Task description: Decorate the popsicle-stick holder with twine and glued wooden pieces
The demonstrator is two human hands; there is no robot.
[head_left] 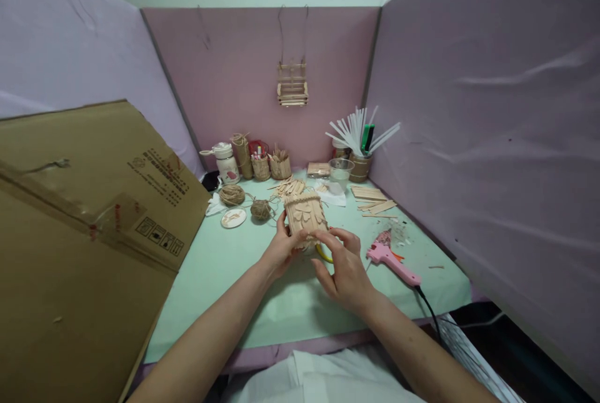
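A small wooden-stick holder [305, 212] with a rope-like rim and petal-shaped pieces on its side is tilted above the green table. My left hand [284, 244] grips it from the left and below, thumb on its lower front. Fingertips of my right hand [344, 265] touch its lower right edge; the thumb stands apart and the fingers are not wrapped around it. Just behind the right fingers, part of a yellow-handled tool [324, 254] shows on the table. A pink glue gun [392, 262] lies to the right of my right hand.
A large cardboard box [89, 228] stands at the left. Along the back are a white bottle [227, 164], stick cups [280, 165] and a pot of white glue sticks [360, 167]. Twine balls [260, 208], a white lid [233, 218] and loose sticks [377, 206] lie nearer. The glue gun's cord [429, 309] crosses the right edge.
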